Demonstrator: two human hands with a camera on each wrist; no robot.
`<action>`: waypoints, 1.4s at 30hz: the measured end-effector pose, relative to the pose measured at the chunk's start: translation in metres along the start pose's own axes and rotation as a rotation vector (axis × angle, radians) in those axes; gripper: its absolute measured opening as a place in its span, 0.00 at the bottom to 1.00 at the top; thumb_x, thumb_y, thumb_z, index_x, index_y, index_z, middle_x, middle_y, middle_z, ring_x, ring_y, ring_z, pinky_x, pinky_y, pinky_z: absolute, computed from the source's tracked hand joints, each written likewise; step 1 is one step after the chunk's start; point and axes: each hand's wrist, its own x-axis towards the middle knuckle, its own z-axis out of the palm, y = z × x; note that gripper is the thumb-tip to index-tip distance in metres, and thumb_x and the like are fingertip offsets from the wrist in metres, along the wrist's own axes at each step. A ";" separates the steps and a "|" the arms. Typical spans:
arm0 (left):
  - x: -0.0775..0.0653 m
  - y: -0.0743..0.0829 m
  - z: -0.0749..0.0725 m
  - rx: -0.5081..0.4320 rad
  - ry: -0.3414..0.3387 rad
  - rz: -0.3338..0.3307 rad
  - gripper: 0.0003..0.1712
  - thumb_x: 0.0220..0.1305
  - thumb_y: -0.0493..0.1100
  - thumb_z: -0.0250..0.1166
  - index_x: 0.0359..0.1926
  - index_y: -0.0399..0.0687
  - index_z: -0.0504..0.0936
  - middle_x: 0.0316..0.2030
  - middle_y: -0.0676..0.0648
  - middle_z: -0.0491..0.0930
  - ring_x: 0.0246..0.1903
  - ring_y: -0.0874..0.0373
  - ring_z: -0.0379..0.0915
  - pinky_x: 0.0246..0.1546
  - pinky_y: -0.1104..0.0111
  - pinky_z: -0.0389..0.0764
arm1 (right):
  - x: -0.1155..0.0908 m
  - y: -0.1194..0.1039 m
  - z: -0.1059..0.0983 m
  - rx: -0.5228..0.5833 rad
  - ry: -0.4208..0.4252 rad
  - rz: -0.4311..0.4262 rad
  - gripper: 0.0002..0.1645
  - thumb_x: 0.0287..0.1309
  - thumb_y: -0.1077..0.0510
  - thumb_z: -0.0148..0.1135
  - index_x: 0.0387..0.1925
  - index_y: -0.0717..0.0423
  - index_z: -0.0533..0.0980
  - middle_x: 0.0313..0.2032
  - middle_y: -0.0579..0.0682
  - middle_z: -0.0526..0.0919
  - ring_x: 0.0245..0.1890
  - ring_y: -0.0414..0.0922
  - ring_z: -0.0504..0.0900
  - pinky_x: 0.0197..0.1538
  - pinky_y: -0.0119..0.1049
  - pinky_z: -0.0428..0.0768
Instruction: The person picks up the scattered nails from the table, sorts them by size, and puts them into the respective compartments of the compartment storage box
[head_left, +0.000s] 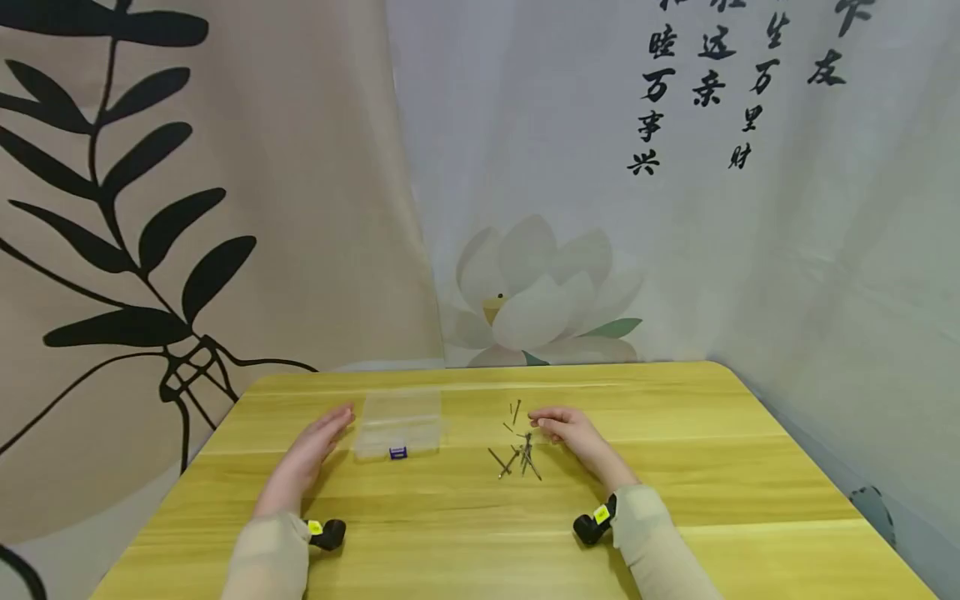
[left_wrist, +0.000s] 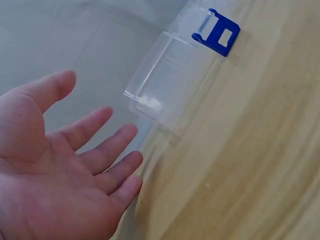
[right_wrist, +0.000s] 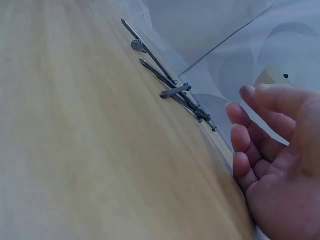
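A clear plastic box [head_left: 397,417] with a blue latch [head_left: 398,453] lies on the left half of the table. Just left of it is my left hand [head_left: 318,446], apart from the box, its fingers extended; the left wrist view shows the bare palm. Several dark metal nails [head_left: 527,454] lie loosely heaped and crossed to the right of the box. Beside their right edge hovers my right hand [head_left: 573,433], fingers loosely bent. In the right wrist view nothing shows between its fingertips [right_wrist: 240,137], and the nails [right_wrist: 172,82] are a short way off.
The wooden table [head_left: 450,533] has yellow grain and a rounded far corner. Behind it hangs a printed cloth [head_left: 525,183] with leaves, a lotus and characters. A black wrist camera is worn on each arm.
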 end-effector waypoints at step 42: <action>0.000 -0.012 0.000 0.226 -0.141 0.006 0.40 0.72 0.51 0.55 0.76 0.42 0.49 0.74 0.35 0.44 0.72 0.37 0.36 0.67 0.40 0.40 | -0.005 -0.002 0.012 -0.478 -0.200 -0.126 0.15 0.60 0.66 0.61 0.47 0.51 0.84 0.39 0.50 0.73 0.38 0.45 0.69 0.44 0.42 0.66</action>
